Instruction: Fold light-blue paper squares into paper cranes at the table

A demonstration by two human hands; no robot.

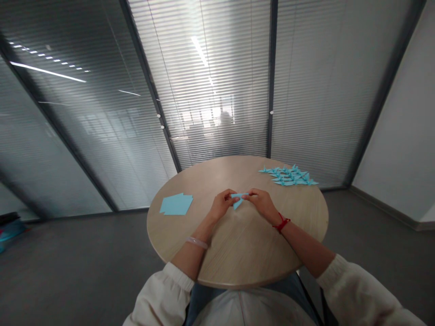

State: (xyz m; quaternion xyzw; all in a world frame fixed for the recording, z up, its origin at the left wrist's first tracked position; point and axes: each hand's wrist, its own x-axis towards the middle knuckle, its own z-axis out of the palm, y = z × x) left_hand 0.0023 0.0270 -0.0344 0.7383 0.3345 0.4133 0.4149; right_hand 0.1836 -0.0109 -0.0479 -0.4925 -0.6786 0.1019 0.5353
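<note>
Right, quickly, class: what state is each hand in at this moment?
Left hand: fingers closed, holding the left side of the folded blue paper.
Right hand: fingers closed, holding the right side of the same paper.

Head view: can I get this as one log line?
left hand: pinching folded paper; right hand: pinching same paper; table, left: paper sheets; far right: paper birds

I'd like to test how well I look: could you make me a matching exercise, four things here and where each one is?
1. Sheets
2. Red band
3. Folded paper
4. Paper figures

A. Held between left hand and right hand
B. Near the table's far right edge
C. On the table's left side
D. Around the right wrist

Pairs: 1-C, 2-D, 3-A, 4-B
</note>
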